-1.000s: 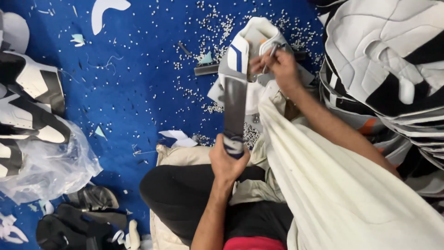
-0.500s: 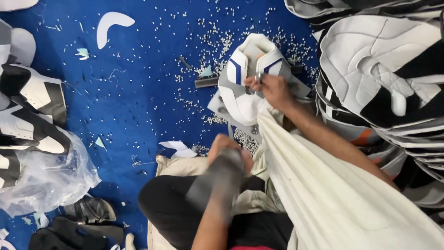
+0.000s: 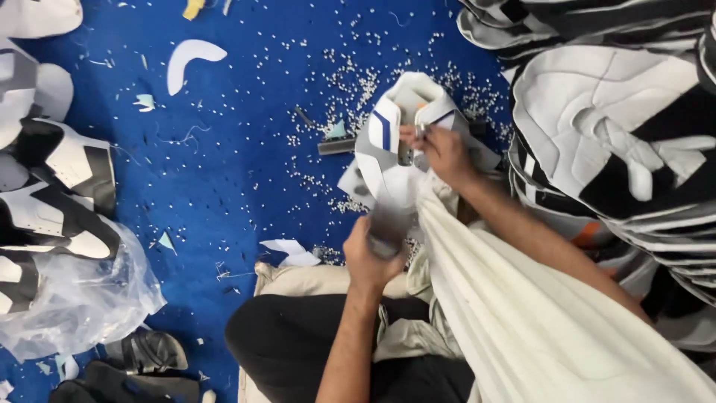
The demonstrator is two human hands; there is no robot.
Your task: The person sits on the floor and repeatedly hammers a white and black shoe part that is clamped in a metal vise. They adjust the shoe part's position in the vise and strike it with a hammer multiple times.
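My left hand [image 3: 371, 255] grips a grey tool handle [image 3: 388, 224], blurred with motion, just below a white shoe upper [image 3: 388, 142] with blue stripes. My right hand [image 3: 440, 153] holds the upper's top edge, fingers pinched around a small metal part. The upper sits over my lap, above a white cloth [image 3: 537, 313] draped down my right side. My dark trousers [image 3: 298, 343] show below.
A blue floor [image 3: 224, 149] is strewn with several small white pellets and cut scraps. Stacks of black-and-white shoe uppers [image 3: 619, 127] fill the right side. More uppers [image 3: 52, 186] and a clear plastic bag [image 3: 74, 298] lie at the left.
My left hand with the grey tool swung down toward my lap, then came back up under the shoe upper. My right hand kept hold of the upper's top.
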